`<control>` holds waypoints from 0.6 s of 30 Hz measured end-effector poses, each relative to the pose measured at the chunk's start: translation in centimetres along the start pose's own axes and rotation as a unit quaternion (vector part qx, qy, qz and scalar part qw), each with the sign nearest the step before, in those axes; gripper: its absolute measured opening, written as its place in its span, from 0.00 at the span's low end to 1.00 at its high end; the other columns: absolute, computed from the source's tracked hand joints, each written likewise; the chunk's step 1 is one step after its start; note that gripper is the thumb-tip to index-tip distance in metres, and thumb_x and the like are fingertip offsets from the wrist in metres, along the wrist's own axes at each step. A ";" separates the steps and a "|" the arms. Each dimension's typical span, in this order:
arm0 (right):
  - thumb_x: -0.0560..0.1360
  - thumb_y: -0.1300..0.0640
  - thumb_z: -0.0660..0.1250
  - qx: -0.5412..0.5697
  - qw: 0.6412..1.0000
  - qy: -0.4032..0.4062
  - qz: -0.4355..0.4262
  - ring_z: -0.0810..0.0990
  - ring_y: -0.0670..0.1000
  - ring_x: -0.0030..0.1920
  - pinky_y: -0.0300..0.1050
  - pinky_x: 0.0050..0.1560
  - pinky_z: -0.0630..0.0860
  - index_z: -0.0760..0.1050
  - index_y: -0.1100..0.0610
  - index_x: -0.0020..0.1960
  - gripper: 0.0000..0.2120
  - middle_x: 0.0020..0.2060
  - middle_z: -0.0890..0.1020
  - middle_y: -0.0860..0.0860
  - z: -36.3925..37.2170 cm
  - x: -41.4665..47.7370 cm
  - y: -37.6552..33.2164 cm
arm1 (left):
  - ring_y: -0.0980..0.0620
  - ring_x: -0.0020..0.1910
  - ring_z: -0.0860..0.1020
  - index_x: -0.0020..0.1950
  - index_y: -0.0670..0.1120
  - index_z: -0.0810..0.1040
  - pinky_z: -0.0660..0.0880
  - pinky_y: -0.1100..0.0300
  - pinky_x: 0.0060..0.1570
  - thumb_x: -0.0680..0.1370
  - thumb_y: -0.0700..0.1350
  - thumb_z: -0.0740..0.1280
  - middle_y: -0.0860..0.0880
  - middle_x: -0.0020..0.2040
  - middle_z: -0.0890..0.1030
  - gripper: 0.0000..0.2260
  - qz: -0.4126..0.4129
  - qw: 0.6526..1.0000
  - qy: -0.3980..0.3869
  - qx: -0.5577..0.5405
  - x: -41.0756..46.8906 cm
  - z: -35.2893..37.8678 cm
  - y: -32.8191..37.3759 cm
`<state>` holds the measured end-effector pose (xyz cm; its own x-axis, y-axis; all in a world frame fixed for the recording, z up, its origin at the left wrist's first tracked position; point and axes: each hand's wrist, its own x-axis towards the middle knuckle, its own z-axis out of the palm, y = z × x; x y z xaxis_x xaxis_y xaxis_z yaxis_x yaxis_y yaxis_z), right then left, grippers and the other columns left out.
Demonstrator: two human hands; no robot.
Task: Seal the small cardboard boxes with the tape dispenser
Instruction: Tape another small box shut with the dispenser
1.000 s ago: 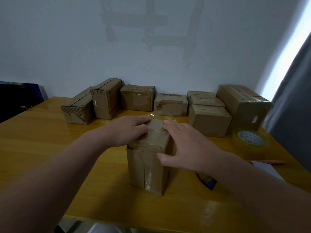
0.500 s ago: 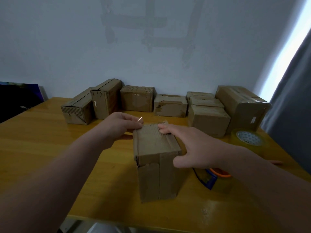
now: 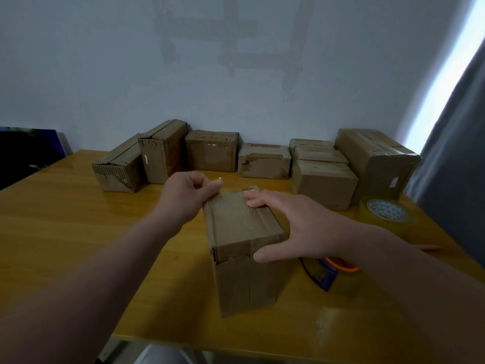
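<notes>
Head view: upright box (image 3: 244,248) mid-tabletop (image 3: 65,232), right hand (image 3: 294,227) fingers spread bracing it, left hand (image 3: 189,195) fingers pinched at top far edge; recommend pressing tape flat, dispenser (image 3: 328,274) beside.

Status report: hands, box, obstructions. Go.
Left hand pinched at far top edge of upright brown cardboard box. Right hand gripping its top and right side. Blue-and-orange tape dispenser idle beside it. Nothing obstructing.

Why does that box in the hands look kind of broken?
The box has a ragged, torn flap edge on its near face, with a dark gap at its left corner. The right hand steadies it; the left hand pinches at its far edge.
</notes>
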<state>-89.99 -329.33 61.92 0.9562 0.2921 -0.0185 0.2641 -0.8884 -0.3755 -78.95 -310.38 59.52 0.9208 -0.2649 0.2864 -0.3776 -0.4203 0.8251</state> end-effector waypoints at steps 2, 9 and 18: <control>0.68 0.37 0.71 -0.010 1.000 -0.003 -0.002 0.49 0.39 0.75 0.48 0.73 0.50 0.56 0.41 0.74 0.40 0.76 0.53 0.36 -0.2 -0.1 0.1 | 0.53 0.32 0.72 0.35 0.42 0.78 0.69 0.60 0.33 0.77 0.50 0.65 0.47 0.32 0.76 0.15 0.008 1.000 0.002 0.007 -0.2 -0.2 0.0; 0.72 0.38 0.67 -0.058 0.998 -0.007 -0.022 0.42 0.39 0.75 0.52 0.73 0.48 0.54 0.39 0.76 0.37 0.75 0.51 0.34 -0.7 -0.6 0.2 | 0.59 0.58 0.75 0.63 0.50 0.77 0.70 0.57 0.57 0.69 0.70 0.53 0.55 0.57 0.81 0.33 -0.112 0.961 -0.229 -0.103 0.4 -1.6 1.6; 0.74 0.38 0.64 -0.080 0.997 -0.008 -0.020 0.41 0.37 0.74 0.52 0.74 0.50 0.52 0.38 0.76 0.35 0.75 0.50 0.32 -0.5 -0.9 0.4 | 0.61 0.69 0.64 0.65 0.66 0.72 0.57 0.51 0.71 0.70 0.74 0.39 0.64 0.68 0.70 0.33 -0.020 0.952 -0.305 -0.028 -0.7 -1.8 1.9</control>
<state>-90.73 -330.11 62.26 0.9430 0.3321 -0.0216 0.3192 -0.9207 -0.2245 -80.15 -309.40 61.75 0.6992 -0.7116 -0.0688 -0.3212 -0.3987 0.8590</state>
